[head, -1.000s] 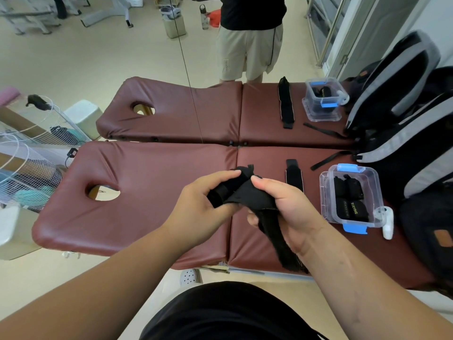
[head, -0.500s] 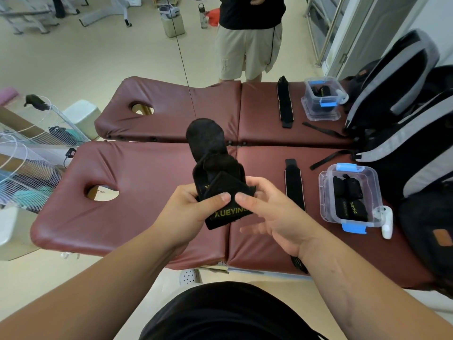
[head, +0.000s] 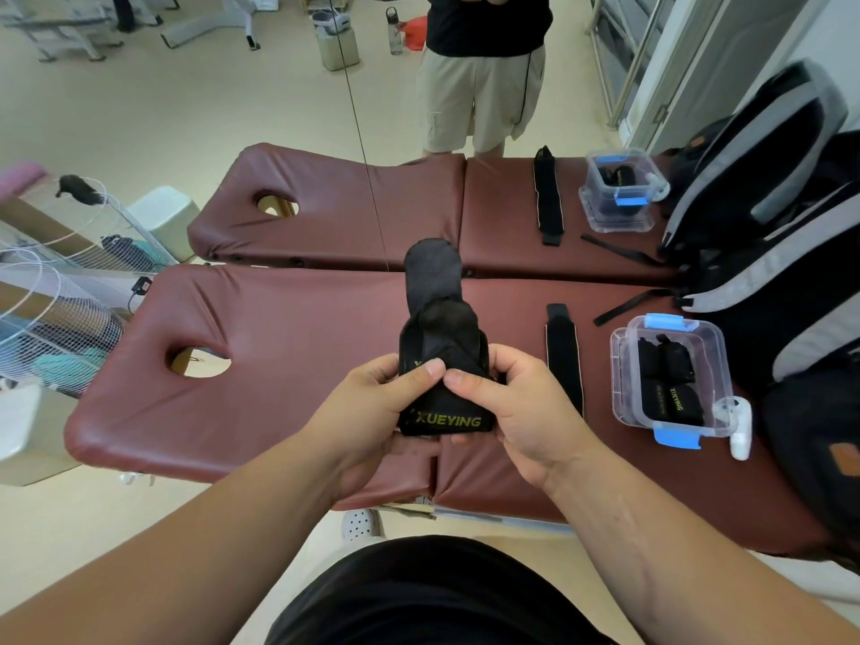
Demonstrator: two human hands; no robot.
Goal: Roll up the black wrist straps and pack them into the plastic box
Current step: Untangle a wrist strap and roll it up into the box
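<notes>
Observation: a black wrist strap (head: 440, 328) is held in the air above the near edge of a maroon massage bed (head: 279, 346), between both hands. The left hand (head: 372, 402) and the right hand (head: 507, 412) are closed on its lower, partly rolled portion. The thumbs are pressed side by side on top, and the fingers (head: 500, 360) are curled around its sides and beneath. The yellow lettering "XUEYING" is seen on the near face. The unrolled end is raised above the hands.

A second wrist strap (head: 563, 365) is laid flat on the bed, just to the right of the right hand.

A clear plastic box (head: 633, 402) with blue latches is placed further right on the bed, open. Rolled straps (head: 668, 388) are packed inside it.

A small white object (head: 740, 428) is noted touching the box's near right corner; its nature cannot be told. Black and grey backpacks (head: 768, 281) are stacked at the right end of the bed.
</notes>
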